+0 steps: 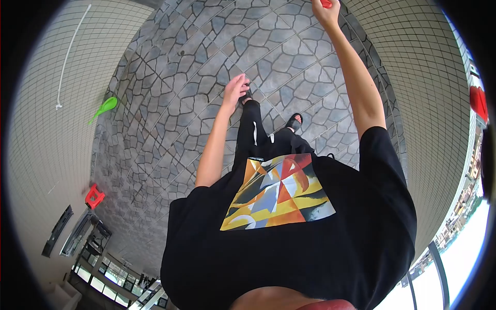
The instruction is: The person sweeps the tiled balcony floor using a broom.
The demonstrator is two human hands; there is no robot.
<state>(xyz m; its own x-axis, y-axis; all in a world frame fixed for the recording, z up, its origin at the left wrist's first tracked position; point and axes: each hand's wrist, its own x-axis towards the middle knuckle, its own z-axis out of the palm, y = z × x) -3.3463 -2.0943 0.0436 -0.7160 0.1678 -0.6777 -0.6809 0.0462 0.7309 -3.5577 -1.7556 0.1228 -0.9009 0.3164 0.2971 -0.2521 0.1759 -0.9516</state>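
My right hand (325,13) is stretched out to the top edge of the view, its fingers closed around a red object (326,3). Only a small part of that object shows, and the rest is cut off or covered by the fingers. My left hand (235,92) hangs above the stone-patterned floor (201,72), over one of my feet. Its fingers are loosely bent and slightly apart, with nothing in them.
Tiled walls rise on the left (39,129) and right (423,62). By the left wall are a green paddle-shaped thing (107,105) and a red stool (94,196). A white cord (67,57) hangs on that wall. Another red object (478,103) is at the far right.
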